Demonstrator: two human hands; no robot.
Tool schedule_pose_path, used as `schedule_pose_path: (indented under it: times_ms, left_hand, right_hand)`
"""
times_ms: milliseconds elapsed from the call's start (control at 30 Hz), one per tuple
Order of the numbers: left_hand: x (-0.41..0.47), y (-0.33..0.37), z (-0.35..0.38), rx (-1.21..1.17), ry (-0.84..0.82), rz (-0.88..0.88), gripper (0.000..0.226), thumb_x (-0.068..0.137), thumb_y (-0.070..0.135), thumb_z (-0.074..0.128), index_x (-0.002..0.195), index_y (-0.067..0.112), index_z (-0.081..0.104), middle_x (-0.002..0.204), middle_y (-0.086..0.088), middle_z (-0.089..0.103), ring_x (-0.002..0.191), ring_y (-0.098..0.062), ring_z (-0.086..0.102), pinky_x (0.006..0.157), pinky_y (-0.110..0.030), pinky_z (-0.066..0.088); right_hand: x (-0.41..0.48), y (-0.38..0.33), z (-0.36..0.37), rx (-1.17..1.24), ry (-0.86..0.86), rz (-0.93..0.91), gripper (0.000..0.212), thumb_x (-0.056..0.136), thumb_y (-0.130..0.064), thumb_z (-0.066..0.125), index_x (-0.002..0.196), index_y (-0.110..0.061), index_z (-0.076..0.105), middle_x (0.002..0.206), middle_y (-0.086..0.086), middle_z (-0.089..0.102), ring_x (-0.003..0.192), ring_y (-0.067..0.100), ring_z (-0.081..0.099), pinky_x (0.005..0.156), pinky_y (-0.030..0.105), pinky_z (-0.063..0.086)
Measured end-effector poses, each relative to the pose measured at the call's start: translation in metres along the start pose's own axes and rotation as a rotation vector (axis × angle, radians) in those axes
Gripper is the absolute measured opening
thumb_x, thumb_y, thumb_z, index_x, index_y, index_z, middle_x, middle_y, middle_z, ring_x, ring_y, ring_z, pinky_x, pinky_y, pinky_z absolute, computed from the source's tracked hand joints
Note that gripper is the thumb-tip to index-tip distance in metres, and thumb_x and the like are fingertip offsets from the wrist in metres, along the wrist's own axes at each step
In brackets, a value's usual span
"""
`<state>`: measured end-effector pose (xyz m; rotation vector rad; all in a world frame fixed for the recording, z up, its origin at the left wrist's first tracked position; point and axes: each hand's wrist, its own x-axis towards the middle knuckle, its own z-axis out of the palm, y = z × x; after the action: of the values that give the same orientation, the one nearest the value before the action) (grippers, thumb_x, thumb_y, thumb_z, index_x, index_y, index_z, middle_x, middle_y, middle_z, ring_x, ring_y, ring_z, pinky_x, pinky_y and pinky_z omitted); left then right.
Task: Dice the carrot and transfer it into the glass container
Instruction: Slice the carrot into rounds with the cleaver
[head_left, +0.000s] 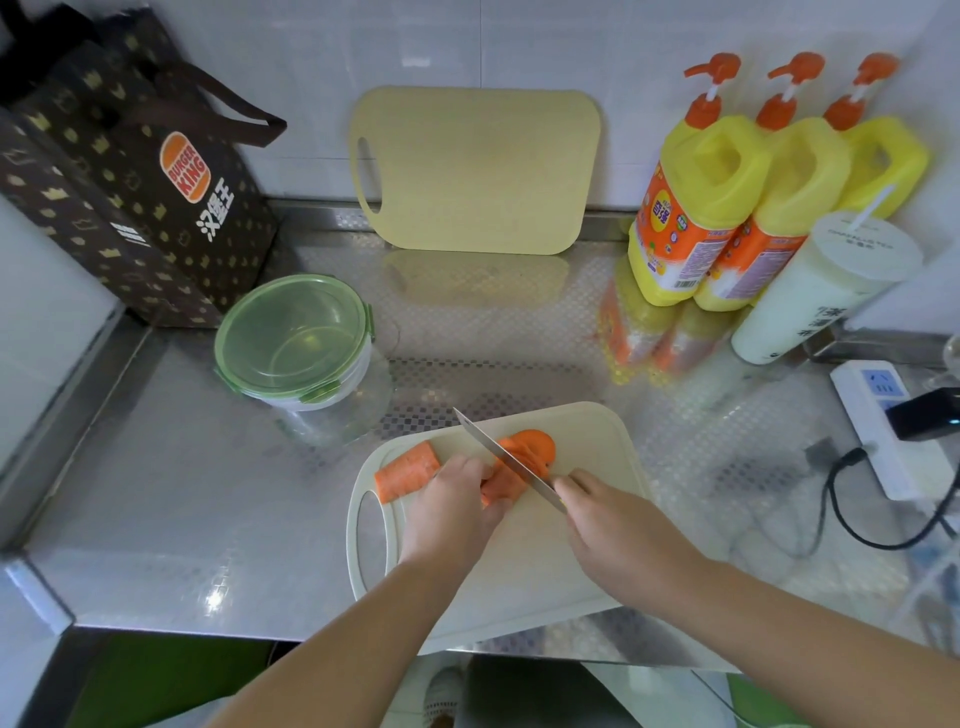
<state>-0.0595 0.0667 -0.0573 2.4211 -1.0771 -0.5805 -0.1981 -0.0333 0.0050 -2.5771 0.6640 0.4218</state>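
Note:
On the white cutting board (582, 551) lies an orange carrot in pieces. One long half (408, 468) rests at the board's left. My left hand (457, 512) presses down on another carrot piece (522, 457) in the board's middle. My right hand (618, 530) grips the handle of a knife (501, 454), whose blade runs diagonally across that piece, tip pointing up-left. The glass container (301, 343) stands left of the board with its green lid clipped on.
A second, yellowish cutting board (475, 166) leans on the back wall. A brown paper bag (119, 176) stands back left. Yellow soap bottles (727, 208) and a white cup (815, 291) crowd the back right. A power strip (878, 426) with cables lies right.

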Motion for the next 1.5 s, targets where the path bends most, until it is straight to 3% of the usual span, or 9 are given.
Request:
schedule_pose_path:
  times_ms: [333,600,767,833,967,1133,1500]
  left_hand:
    - [0.002,-0.002,0.003,0.037,0.0,0.016,0.026,0.088,0.035,0.062,0.108,0.018,0.06,0.11,0.004,0.056,0.098,-0.016,0.057,0.08,-0.03,0.047]
    - [0.005,0.0,0.003,0.062,-0.01,-0.005,0.024,0.089,0.035,0.06,0.107,0.018,0.059,0.108,0.004,0.056,0.097,-0.016,0.057,0.075,-0.026,0.045]
    - [0.004,0.0,0.003,0.017,-0.016,-0.035,0.026,0.088,0.032,0.062,0.11,0.018,0.059,0.113,0.002,0.06,0.102,-0.018,0.058,0.084,-0.033,0.048]
    - [0.004,0.001,0.002,0.01,-0.02,-0.039,0.027,0.088,0.031,0.062,0.112,0.018,0.059,0.114,0.001,0.059,0.103,-0.018,0.058,0.085,-0.032,0.048]
    - [0.003,0.002,0.0,0.022,-0.023,-0.024,0.024,0.089,0.031,0.061,0.109,0.018,0.058,0.111,0.002,0.058,0.102,-0.017,0.057,0.082,-0.031,0.047]
    - [0.002,0.003,0.001,0.059,-0.034,-0.012,0.03,0.091,0.036,0.057,0.116,0.019,0.055,0.116,0.003,0.054,0.109,-0.016,0.053,0.08,-0.027,0.041]
    - [0.001,0.001,0.001,0.03,-0.008,-0.006,0.028,0.09,0.034,0.059,0.113,0.018,0.058,0.113,0.003,0.055,0.108,-0.017,0.054,0.082,-0.027,0.043]
  right_hand:
    - [0.0,-0.006,0.0,-0.078,-0.035,0.017,0.027,0.096,-0.009,0.038,0.121,-0.019,0.039,0.108,-0.002,0.048,0.072,0.017,0.052,0.064,0.028,0.044]
    - [0.011,-0.004,0.0,-0.264,-0.1,-0.006,0.044,0.09,0.001,0.038,0.132,-0.012,0.033,0.102,0.005,0.059,0.072,0.021,0.053,0.061,0.031,0.041]
    - [0.029,0.002,0.009,-0.23,-0.108,-0.008,0.042,0.088,0.001,0.039,0.129,-0.01,0.036,0.098,0.007,0.06,0.078,0.024,0.058,0.061,0.034,0.038]
    - [0.032,0.003,0.01,-0.197,-0.103,-0.005,0.037,0.09,0.0,0.038,0.126,-0.011,0.038,0.091,0.004,0.058,0.078,0.025,0.058,0.061,0.033,0.037]
    - [0.023,0.004,0.012,-0.104,-0.036,-0.01,0.022,0.095,-0.007,0.035,0.115,-0.015,0.041,0.069,-0.009,0.034,0.072,0.019,0.054,0.061,0.03,0.039]
    - [0.011,-0.002,0.003,-0.055,0.044,0.004,0.014,0.098,-0.012,0.036,0.109,-0.02,0.039,0.083,-0.008,0.043,0.073,0.016,0.053,0.062,0.028,0.04]
    - [0.005,-0.007,-0.002,-0.143,-0.021,0.006,0.029,0.096,-0.006,0.036,0.123,-0.015,0.039,0.092,0.0,0.054,0.077,0.02,0.059,0.061,0.029,0.041]
